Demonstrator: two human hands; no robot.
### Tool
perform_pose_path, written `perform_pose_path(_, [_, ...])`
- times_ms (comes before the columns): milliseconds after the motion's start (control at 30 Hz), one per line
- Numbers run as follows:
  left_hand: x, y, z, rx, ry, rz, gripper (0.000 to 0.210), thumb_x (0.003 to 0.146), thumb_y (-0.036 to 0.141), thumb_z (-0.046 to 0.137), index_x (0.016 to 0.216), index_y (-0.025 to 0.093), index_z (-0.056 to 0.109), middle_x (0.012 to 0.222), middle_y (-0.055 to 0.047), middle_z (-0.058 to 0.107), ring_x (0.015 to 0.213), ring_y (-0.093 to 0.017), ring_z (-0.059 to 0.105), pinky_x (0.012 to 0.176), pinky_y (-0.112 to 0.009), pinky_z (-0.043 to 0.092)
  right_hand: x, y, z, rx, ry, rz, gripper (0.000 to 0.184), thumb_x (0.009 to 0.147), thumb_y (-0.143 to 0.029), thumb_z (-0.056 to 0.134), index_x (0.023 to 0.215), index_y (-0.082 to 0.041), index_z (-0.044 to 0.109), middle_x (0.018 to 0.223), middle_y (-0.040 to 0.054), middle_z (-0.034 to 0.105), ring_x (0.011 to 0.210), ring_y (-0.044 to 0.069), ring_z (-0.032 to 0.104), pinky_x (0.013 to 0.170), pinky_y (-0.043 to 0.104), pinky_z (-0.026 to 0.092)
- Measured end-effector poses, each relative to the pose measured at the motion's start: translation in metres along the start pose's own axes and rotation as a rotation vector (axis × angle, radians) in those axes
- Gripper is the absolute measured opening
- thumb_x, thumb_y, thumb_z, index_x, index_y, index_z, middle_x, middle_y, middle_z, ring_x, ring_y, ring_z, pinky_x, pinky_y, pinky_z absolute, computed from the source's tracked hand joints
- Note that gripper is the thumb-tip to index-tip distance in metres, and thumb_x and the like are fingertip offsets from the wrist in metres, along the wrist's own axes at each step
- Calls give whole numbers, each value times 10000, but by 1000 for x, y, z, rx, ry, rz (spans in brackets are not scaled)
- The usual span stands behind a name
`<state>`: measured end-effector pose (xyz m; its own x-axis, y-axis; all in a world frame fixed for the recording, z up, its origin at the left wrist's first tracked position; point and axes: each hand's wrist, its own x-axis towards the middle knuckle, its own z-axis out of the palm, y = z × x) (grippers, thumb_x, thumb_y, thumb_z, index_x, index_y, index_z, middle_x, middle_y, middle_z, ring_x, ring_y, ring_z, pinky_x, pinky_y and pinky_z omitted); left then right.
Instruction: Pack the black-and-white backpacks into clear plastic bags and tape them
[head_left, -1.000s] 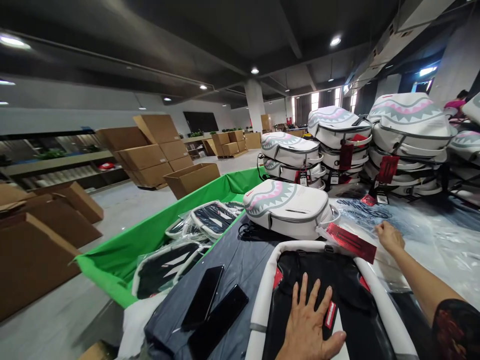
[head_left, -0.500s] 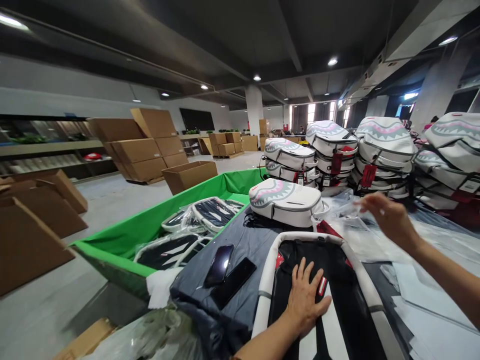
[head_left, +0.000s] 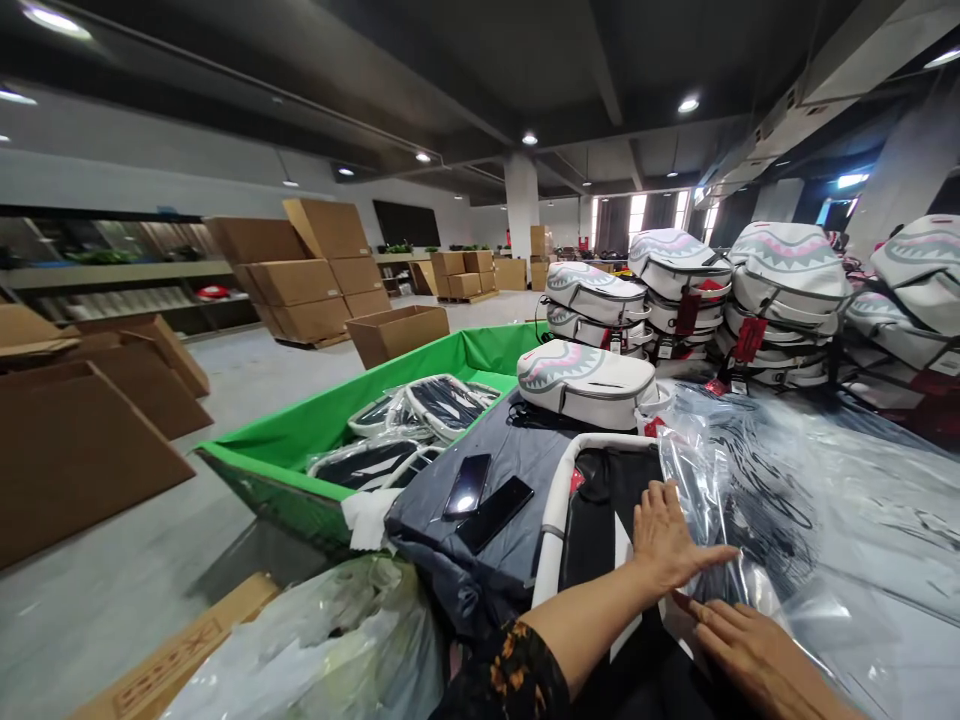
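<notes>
A white-edged backpack [head_left: 553, 530] lies with its black strap side up on the table in front of me. A clear plastic bag [head_left: 757, 490] with black lettering is spread over its right part. My left hand [head_left: 666, 545] rests on the backpack at the bag's near edge, fingers spread and thumb pointing right. Close below it, my right hand [head_left: 757, 645] lies on the plastic and the backpack with its fingers stretched to the left. A second backpack [head_left: 585, 380], white with a shark-mouth print, sits just beyond.
Stacked white backpacks [head_left: 787, 270] line the table's far right. Two phones [head_left: 495, 512] lie left of the backpack. A green-lined bin [head_left: 285, 435] holds plastic-wrapped backpacks. A filled plastic sack [head_left: 322, 640] is at lower left; cardboard boxes [head_left: 300, 290] stand on the floor behind.
My right hand has come down and left to the backpack, and the clear bag now covers its right part. My left hand has shifted right. The view has turned slightly left.
</notes>
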<state>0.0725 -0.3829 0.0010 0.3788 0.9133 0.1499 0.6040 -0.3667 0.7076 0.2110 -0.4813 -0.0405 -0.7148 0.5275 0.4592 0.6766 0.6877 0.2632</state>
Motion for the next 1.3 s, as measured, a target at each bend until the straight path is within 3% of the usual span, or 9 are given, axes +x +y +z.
perform_pose_path(67, [-1, 6, 7, 88, -72, 102, 871, 685, 622, 834, 1348, 115, 584, 1407, -246, 537, 1326, -426, 461, 1108, -534, 356, -2, -5, 8, -12, -24, -2, 343, 900, -74, 409, 916, -290, 676, 895, 9, 788, 679, 185, 701, 558, 320, 544])
perform_pose_path(200, [11, 6, 13, -185, -91, 31, 231, 777, 390, 791, 706, 188, 705, 979, -140, 710, 1128, -347, 596, 1065, -483, 370, -12, -9, 11, 54, -48, 50, 305, 919, -136, 433, 931, -308, 685, 1060, 30, 787, 774, 202, 736, 632, 312, 600])
perform_pose_path(300, [18, -9, 3, -388, -20, -76, 375, 832, 374, 703, 518, 197, 600, 680, -66, 655, 860, -261, 655, 925, -414, 447, -33, -10, 1, 244, -62, 302, 309, 953, -152, 419, 985, -296, 691, 1233, 38, 738, 893, 174, 744, 766, 253, 606])
perform_pose_path(433, [-5, -32, -15, -583, 1, -166, 500, 845, 610, 617, 674, 146, 693, 642, -62, 640, 653, -190, 624, 670, -312, 462, -49, -10, -27, 429, 4, 672, 274, 1005, -334, 419, 876, -290, 657, 1052, 53, 735, 650, 124, 688, 585, 204, 556])
perform_pose_path(633, [-62, -26, -8, -1135, -39, -366, 576, 457, 617, 928, 652, 147, 658, 653, -5, 612, 598, -106, 521, 590, -227, 374, 10, -3, -57, 580, -11, 876, 362, 826, -543, 702, 1065, -273, 673, 999, 62, 709, 793, 209, 679, 660, 308, 541])
perform_pose_path(767, [-57, -24, -20, -956, 94, -232, 678, 441, 713, 895, 507, 182, 478, 521, 73, 416, 545, -76, 355, 569, -223, 322, 37, 10, -39, 1092, -4, 1050, 434, 772, -639, 689, 696, -224, 586, 717, 28, 666, 718, 204, 646, 696, 335, 516])
perform_pose_path(867, [-50, -35, -35, -790, 233, -220, 763, 418, 838, 810, 457, 213, 375, 490, 79, 332, 528, -78, 303, 535, -233, 288, 42, 13, -31, 1441, 187, 1331, 575, 717, -781, 663, 762, -231, 499, 876, 50, 719, 831, 211, 685, 745, 348, 539])
perform_pose_path(1100, [-54, -41, -32, -696, 126, -68, 760, 681, 888, 612, 460, 206, 358, 511, 54, 295, 531, -98, 291, 535, -251, 282, 69, -17, -20, 1452, 103, 1045, 471, 643, -595, 803, 716, -208, 545, 700, -6, 618, 692, 159, 593, 716, 318, 494])
perform_pose_path(1300, [-70, -88, -72, -70, 327, 131, 535, 873, 630, 579, 538, 214, 546, 595, -11, 541, 623, -193, 517, 671, -333, 435, 46, 32, -33, 1568, 417, 1438, 466, 677, -591, 724, 741, -254, 410, 641, -28, 527, 575, 151, 554, 596, 333, 522])
